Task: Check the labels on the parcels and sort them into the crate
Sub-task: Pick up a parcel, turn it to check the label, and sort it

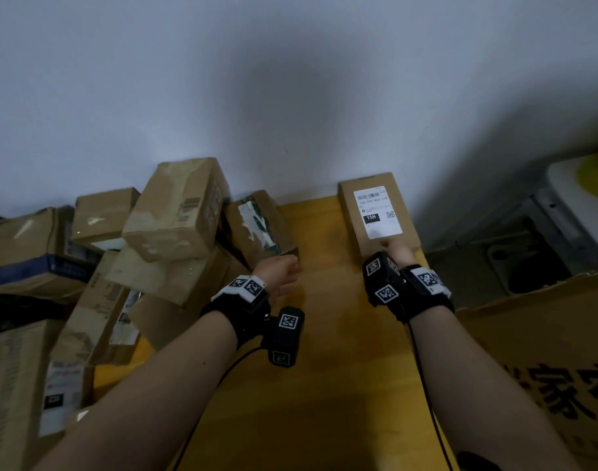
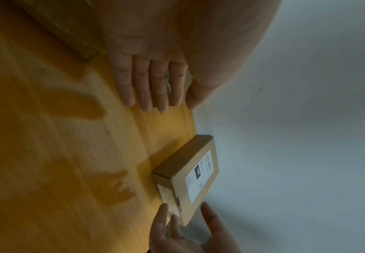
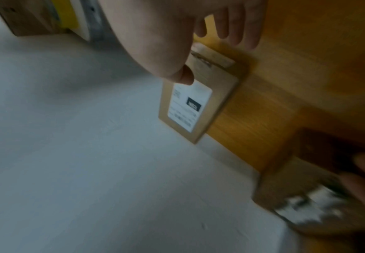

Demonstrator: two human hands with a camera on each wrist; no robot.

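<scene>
A flat brown parcel [image 1: 379, 212] with a white label reading "15H" lies on the wooden table [image 1: 324, 368] at the far right, against the wall. My right hand [image 1: 397, 248] is at its near end. The thumb tip [image 3: 183, 77] touches the top by the label, and the fingers [image 3: 237, 25] are straight beside the end face. In the left wrist view the same parcel [image 2: 190, 171] shows between that spread thumb and fingers. My left hand [image 1: 284, 270] hovers flat over the table with straight fingers [image 2: 151, 89] and holds nothing. It is beside a parcel with torn tape [image 1: 256, 222].
A jumbled pile of cardboard parcels [image 1: 178, 212] fills the table's left side up to the wall. A large open cardboard box with black characters [image 1: 545, 368] stands at the right of the table. Behind it are a grey metal frame [image 1: 542, 239] and a white-and-yellow object [image 1: 590, 185].
</scene>
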